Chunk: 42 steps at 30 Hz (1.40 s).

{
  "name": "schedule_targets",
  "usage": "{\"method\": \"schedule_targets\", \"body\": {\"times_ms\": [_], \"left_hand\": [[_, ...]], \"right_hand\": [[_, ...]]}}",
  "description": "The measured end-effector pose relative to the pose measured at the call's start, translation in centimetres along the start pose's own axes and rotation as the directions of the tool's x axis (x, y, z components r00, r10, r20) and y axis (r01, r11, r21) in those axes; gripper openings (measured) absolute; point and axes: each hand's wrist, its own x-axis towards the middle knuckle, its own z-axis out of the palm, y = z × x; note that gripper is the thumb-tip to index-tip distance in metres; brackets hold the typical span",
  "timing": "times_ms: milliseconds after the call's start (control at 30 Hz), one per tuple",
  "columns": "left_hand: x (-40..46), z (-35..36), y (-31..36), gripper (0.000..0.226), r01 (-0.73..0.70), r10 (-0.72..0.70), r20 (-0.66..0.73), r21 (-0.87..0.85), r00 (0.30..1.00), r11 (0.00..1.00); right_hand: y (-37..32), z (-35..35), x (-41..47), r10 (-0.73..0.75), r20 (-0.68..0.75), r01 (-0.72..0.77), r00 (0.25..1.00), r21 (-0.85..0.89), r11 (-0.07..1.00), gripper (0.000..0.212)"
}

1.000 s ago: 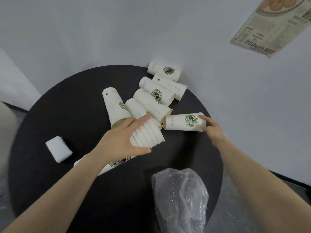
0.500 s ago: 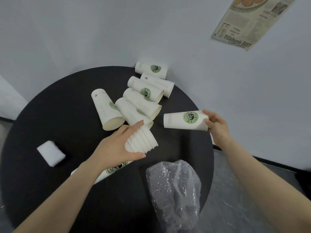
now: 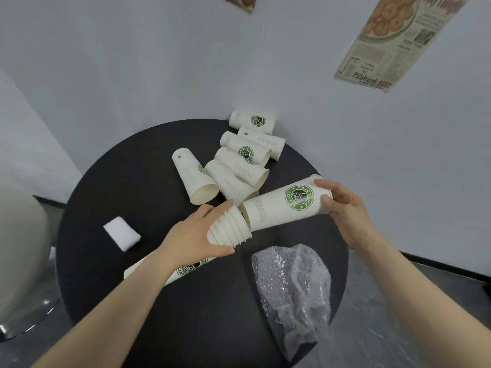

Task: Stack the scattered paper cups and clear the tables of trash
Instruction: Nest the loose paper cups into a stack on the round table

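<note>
My left hand (image 3: 196,235) grips a stack of white paper cups (image 3: 231,227) that lies slanted over the round black table (image 3: 132,166), its rims pointing up and right. My right hand (image 3: 342,205) holds a single white cup with a green logo (image 3: 284,205) by its base, its open mouth touching the rim end of the stack. Several more loose cups (image 3: 239,160) lie on their sides behind, toward the wall. A crumpled clear plastic bag (image 3: 292,285) rests at the table's near right edge.
A small white folded napkin (image 3: 121,233) lies on the left part of the table. Grey walls close in behind, with a newspaper poster (image 3: 390,41) at upper right. A pale chair (image 3: 18,251) stands at the left.
My right hand lifted the single cup off the table and swung its mouth toward the stack. My left hand kept its hold on the stack, now raised slightly.
</note>
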Motion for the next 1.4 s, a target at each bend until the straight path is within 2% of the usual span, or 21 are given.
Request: {"method": "schedule_targets", "body": {"times_ms": [100,333,500,600,800,1000,1233,1300,1400], "left_hand": [[-1.5,-0.4,-0.4,0.096,-0.021,0.020,0.015,0.044,1.000,0.999],[-4.4,-1.2,-0.9,0.095,-0.049,0.050,0.043,-0.013,0.998,0.999],[-5.5,-2.0,-1.5,0.095,-0.063,0.063,0.028,0.001,0.998,0.998],[-5.9,-2.5,-1.6,0.094,-0.066,0.067,0.017,-0.049,0.998,0.997],[-5.4,-3.0,-1.5,0.095,-0.066,0.066,-0.009,-0.049,0.998,0.997],[-4.8,-2.1,-2.1,0.100,-0.045,0.045,-0.001,0.058,0.999,0.997],[-3.8,-0.3,-3.4,0.104,0.031,-0.027,-0.041,0.087,0.999,0.996],[-3.8,-0.4,-4.0,0.101,0.060,-0.054,-0.070,0.081,0.996,0.995],[-4.2,-1.1,-5.1,0.099,0.120,-0.115,-0.118,0.035,0.986,0.992]], "right_hand": [[0.1,1.7,-0.8,-0.035,0.011,0.035,0.999,-0.033,0.999,0.040],[0.1,4.4,-1.8,-0.054,-0.015,0.053,0.998,-0.020,0.998,0.041],[0.6,5.8,-2.1,-0.006,-0.060,0.004,0.998,-0.028,1.000,0.039],[0.7,6.9,-2.4,0.014,-0.068,-0.016,0.998,-0.019,1.000,0.040],[1.1,10.7,-3.7,0.024,0.059,-0.025,0.998,0.005,1.000,0.034],[2.7,15.5,-5.9,0.139,0.145,-0.150,0.980,0.070,0.986,0.035],[4.0,18.6,-6.4,0.182,0.243,-0.205,0.953,0.072,0.976,0.028],[4.0,18.6,-5.4,0.172,0.248,-0.194,0.953,0.066,0.979,0.027],[4.4,19.2,-2.6,0.219,0.166,-0.228,0.961,0.035,0.973,0.031]]}}
